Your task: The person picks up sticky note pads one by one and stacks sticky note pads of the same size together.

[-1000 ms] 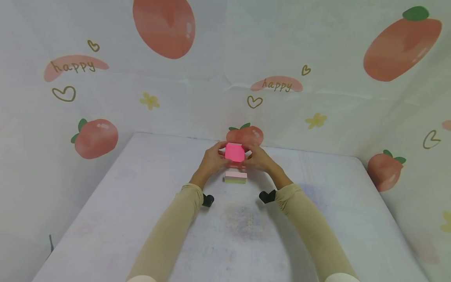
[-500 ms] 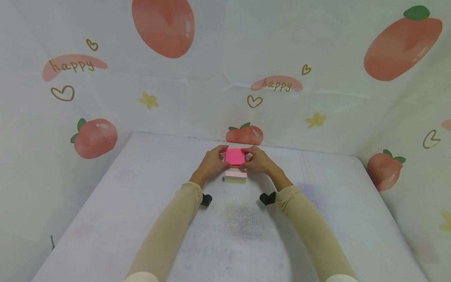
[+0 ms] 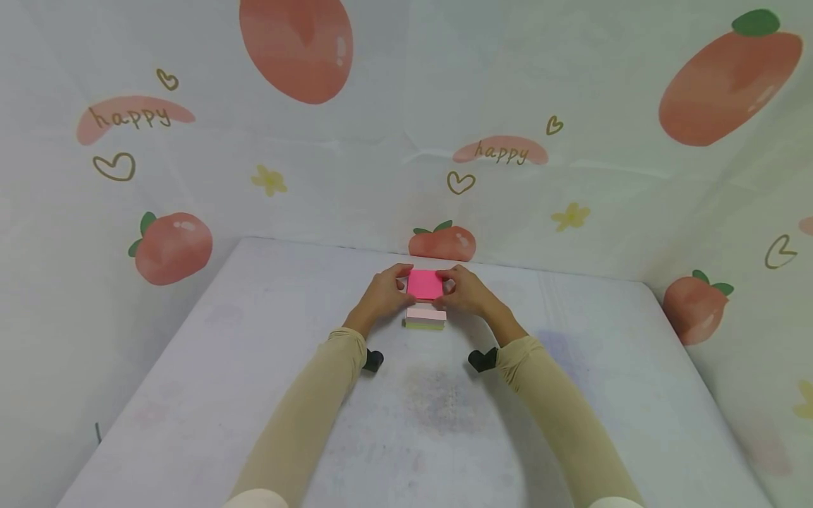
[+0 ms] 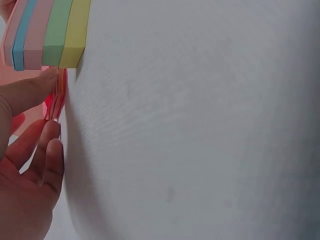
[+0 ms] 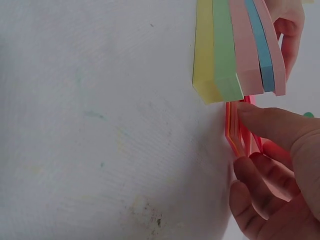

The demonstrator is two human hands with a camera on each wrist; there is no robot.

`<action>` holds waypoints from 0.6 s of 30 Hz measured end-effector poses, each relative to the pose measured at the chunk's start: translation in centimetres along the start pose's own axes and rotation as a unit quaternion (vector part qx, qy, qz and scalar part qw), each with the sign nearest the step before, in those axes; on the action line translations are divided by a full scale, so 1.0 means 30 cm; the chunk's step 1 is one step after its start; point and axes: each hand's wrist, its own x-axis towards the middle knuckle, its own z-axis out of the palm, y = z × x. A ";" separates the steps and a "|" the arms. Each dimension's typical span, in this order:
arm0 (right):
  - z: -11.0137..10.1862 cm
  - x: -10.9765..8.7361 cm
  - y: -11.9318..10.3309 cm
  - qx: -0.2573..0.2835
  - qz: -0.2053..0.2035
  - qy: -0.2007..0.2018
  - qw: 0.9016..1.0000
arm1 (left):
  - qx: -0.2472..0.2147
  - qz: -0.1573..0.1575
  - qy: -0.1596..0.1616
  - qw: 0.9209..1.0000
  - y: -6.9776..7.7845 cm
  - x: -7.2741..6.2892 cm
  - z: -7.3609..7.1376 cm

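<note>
A hot-pink sticky note pad (image 3: 424, 283) lies on top of a stack of red and orange layers (image 5: 235, 127) near the back of the table. My left hand (image 3: 384, 291) holds the pile by its left side, thumb at the near corner and fingers toward the far one. Mirroring it, my right hand (image 3: 466, 289) grips the right side. Just nearer to me stands a pile of pastel sticky note pads (image 3: 425, 317). From the left wrist view its layers read yellow (image 4: 75, 37), green (image 4: 56, 35), pink, blue and pink. The fingers partly hide the red pile.
A white table (image 3: 419, 423) with faint stains carries both piles. Behind it hangs a pale backdrop (image 3: 381, 183) printed with peaches and hearts. Black heart-shaped pieces (image 3: 483, 358) sit at both wrists.
Both hands have lowered the hot-pink pad and brought it slightly toward me, onto the red layers. During the last half second they have hardly moved. The pastel pile stays put.
</note>
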 end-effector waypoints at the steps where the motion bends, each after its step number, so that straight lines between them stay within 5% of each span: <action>1: 0.000 0.000 0.000 0.000 0.001 0.000 1.000 | 0.002 0.001 -0.001 1.000 0.001 0.000 0.000; 18: 0.003 -0.009 -0.009 0.011 -0.002 -0.002 1.000 | 0.005 0.006 -0.002 1.000 0.000 0.002 0.000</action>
